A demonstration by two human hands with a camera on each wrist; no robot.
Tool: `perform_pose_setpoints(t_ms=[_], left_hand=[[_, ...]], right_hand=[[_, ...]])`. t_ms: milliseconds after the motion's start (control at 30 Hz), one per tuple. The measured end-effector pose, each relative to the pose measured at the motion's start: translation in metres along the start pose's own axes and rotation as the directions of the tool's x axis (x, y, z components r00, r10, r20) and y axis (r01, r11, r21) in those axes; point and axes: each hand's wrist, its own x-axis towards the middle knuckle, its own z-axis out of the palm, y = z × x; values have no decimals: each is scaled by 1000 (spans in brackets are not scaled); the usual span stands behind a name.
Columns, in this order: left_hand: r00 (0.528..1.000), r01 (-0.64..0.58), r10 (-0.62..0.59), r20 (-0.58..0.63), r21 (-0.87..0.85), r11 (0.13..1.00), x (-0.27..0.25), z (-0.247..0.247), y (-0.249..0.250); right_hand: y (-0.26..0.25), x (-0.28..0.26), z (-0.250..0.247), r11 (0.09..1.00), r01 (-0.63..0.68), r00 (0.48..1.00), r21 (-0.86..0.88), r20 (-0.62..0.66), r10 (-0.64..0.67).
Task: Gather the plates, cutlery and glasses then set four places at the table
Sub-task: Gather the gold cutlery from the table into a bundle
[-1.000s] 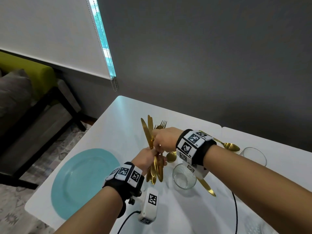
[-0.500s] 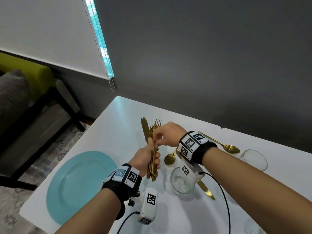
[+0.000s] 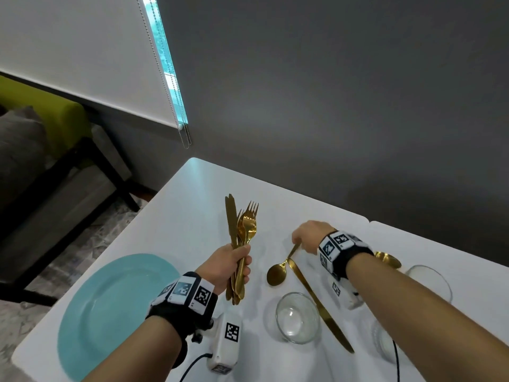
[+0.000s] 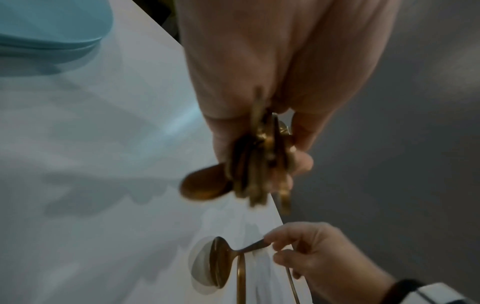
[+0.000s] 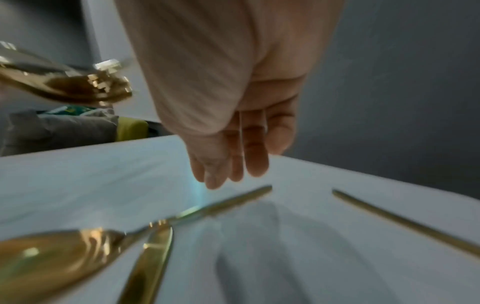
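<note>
The left hand [image 3: 228, 267] is closed in a fist round the bundle of gold cutlery [image 3: 242, 235], knives and forks standing upright with handles poking out below the palm; held like a bouquet, I judge, so the pieces stay sorted and one can be drawn off at a time. At about three o'clock from it, the right hand [image 3: 309, 235] reaches down over the white table [image 3: 176, 216] to the handle end of a spoon [image 3: 278, 274]. The left wrist view suggests thumb and forefinger closing on that handle, while the right wrist view shows the fingers [image 5: 249, 162] fairly straight and just above it, so I cannot tell whether the pinch is made. The spoon's bowl lies at seven o'clock from the hand, and a knife [image 3: 319, 307] runs from beside the bowl toward five o'clock, its blade passing just beside a glass [image 3: 297, 317]. These pieces seem laid as one place's cutlery. A second spoon [image 3: 388, 259] shows behind the right wrist, and another glass [image 3: 429, 282] stands at four o'clock from the hand. The teal plate [image 3: 115, 312] sits at eight o'clock from the left hand, near the table's corner, probably marking a place not yet given its cutlery. Most of the setting looks undone.
</note>
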Motion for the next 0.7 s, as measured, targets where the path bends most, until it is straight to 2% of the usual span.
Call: perform_pose_setpoints(t_ms=[200,500,633,700], left_hand=[[1000,12,-13,-13,-60,998,5,-1,-3],[998,1,-9,-54,-130,991,7,0,-2],[997,-27,18,-68,-128,991,7,6,2],[996,-40,28,-87,-131,991,9,9,5]], right_hand=[[2,19,23,988,115,993,-98,-29,-119],[15,12,13,986,95,995,-141,-6,-97],[28,-2,-4,1000,2,994,9,-110,-1],[36,-9,-14,960,-87,973,268,-183,139]])
